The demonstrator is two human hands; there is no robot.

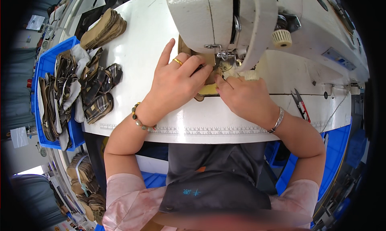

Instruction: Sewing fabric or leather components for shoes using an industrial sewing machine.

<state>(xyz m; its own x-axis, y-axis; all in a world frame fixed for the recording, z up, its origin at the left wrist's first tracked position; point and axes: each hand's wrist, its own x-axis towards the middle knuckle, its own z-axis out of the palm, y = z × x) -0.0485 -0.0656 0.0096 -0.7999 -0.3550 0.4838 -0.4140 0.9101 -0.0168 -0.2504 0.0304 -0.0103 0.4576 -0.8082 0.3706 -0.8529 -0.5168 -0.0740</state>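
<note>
From where I stood, a person in a dark apron (217,196) sat at a white table (144,38), both hands brought together at the upper centre of the frame, under the head of a white sewing machine (221,13). There lay a brown piece (208,60), partly hidden by the fingers, beside the machine's metal presser foot (225,55). The left hand (173,78) lay over the piece's near side, its little finger stretched outward and the others bent; I could not tell whether thumb and fingers had closed on it or only pressed it. The right hand (245,96) had its fingers curled and bunched at the piece's right edge, close to the left fingertips; how tightly they pinched, if at all, I could not make out. On the left of the frame, a blue bin (78,136) held dark plaid pieces (98,108), some spilling onto the table. A stack of tan pieces (105,29) lay at the upper left. Right of centre, 1 pair of red-and-black scissors (300,105) rested beyond the right wrist, and a ruler strip (201,132) ran along the table's near edge.
</note>
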